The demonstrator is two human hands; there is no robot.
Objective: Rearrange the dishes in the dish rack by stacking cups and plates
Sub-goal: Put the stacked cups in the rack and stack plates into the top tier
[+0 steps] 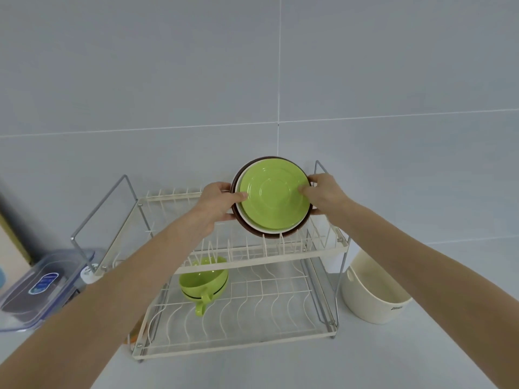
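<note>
At frame centre, the plates (273,198) are held on edge between the left hand (222,202) and right hand (323,192), both closed on opposite rims, directly above the rack (295,251) upper slots.

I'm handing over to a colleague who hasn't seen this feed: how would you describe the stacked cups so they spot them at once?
Find the two-tier white wire dish rack against the grey wall. On its lower tier, left of centre, sit the stacked cups. They are lime green with handles pointing toward the camera, the only dishes on that tier.
</note>
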